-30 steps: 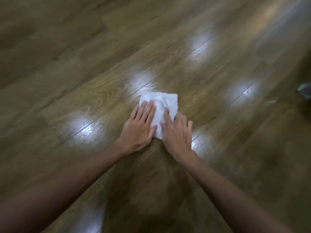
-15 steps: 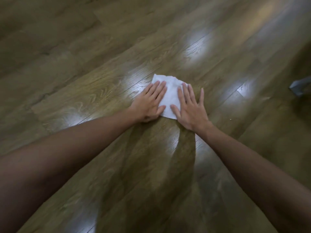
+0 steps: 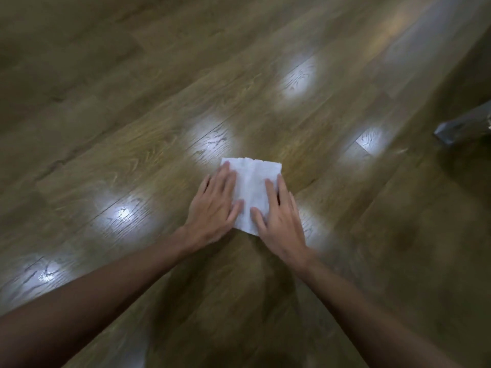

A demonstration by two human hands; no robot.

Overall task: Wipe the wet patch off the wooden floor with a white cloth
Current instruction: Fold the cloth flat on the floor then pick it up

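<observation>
Both grips lie flat with fingers straight, clamping nothing: the left hand (image 3: 214,209) presses the left part of the white cloth (image 3: 252,192), the right hand (image 3: 281,219) presses its right part. Wooden floor (image 3: 132,144) carries everything, its planks running diagonally with bright reflections of light. The cloth lies spread flat on the floor, mid-frame, between the two hands. A wet patch cannot be told apart from the glare. A grey object (image 3: 465,127) sits well apart at the right edge.
</observation>
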